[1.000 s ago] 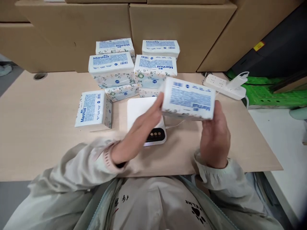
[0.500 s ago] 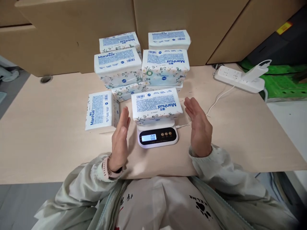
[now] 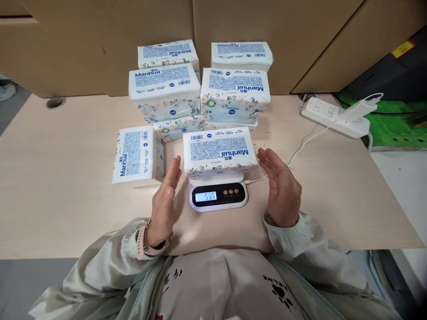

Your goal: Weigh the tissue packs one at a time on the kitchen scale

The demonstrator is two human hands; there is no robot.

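Note:
A white and blue tissue pack rests on a white digital kitchen scale, covering most of its platform. The lit display reads about 53, its last digit unclear. To the left of the pack, my left hand is held upright with straight fingers, apart from it. My right hand mirrors it on the right side, fingers stretched out, with a small gap to the pack. Neither hand holds anything. Another tissue pack lies on the table just beyond my left hand, turned sideways.
Behind the scale stand stacked tissue packs, among them a left one and a right one. Cardboard walls the back of the table. A white power strip lies at right, with a cable running to the scale.
The scale's display has gone from 0.0 to about 53. Both hands remain open beside the pack, having shifted only slightly as the camera view moved.

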